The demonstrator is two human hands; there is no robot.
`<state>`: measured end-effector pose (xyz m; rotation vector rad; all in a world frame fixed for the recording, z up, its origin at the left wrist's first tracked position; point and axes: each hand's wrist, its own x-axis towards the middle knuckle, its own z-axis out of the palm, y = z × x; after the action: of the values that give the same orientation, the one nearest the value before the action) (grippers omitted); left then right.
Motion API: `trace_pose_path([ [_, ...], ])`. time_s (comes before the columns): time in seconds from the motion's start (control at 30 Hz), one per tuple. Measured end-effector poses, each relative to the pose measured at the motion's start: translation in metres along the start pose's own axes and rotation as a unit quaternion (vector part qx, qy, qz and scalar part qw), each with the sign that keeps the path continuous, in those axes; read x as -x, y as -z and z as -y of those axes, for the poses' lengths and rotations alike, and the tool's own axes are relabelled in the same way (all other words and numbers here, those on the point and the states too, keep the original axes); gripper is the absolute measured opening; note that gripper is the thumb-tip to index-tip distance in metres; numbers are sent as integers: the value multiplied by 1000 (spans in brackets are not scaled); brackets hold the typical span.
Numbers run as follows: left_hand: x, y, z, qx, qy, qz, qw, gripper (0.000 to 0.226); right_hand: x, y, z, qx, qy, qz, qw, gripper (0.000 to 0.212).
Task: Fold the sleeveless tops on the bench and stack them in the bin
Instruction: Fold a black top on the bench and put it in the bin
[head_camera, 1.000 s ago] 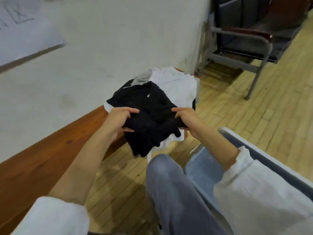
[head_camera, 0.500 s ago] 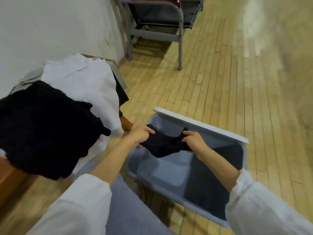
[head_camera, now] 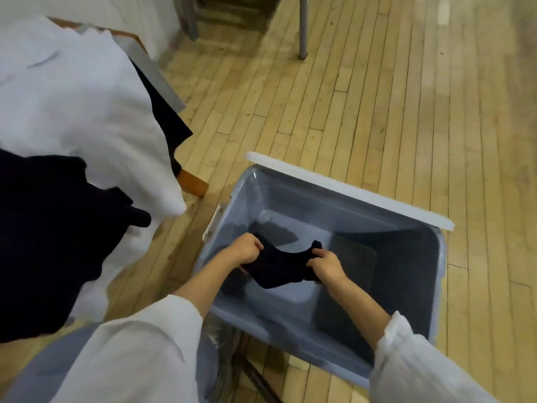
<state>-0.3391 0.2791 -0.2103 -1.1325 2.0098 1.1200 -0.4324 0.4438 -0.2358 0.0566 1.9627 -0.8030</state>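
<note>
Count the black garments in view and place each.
3. A folded top, gripped by the left hand and right hand in the bin; a black heap on the bench, nearest; a dark garment under the white garment. More may be hidden.

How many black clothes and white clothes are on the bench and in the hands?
Black: 3, the folded top gripped by the left hand and right hand, a loose black piece on the pile, and a dark edge peeking from under the white.
White: 1, the white heap, which may hide more.
Total: 4
</note>
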Motion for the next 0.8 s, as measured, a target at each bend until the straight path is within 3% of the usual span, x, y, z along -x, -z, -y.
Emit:
trace_pose_path([
  [0.23, -69, -6, -11, -59, -56, -41, 996, 40, -67, -12, 2, -36, -32, -58, 997, 51],
  [0.37, -103, -18, -10, -109, -104, -95, 984, 50, -96, -25, 0, -25, 30, -147, 988, 52],
  [0.47, -130, -36, 8, -126, -99, -62, 985, 47, -117, -42, -15, 19, 61, -181, 981, 52],
  [0.7, -165, -57, 68, -139, -58, 88, 985, 49, -151, -76, -78, 113, 48, -80, 989, 64],
  [0.8, -170, -64, 83, -177, -12, 102, 979, 43, -158, -84, -95, 127, -1, -37, 991, 67],
])
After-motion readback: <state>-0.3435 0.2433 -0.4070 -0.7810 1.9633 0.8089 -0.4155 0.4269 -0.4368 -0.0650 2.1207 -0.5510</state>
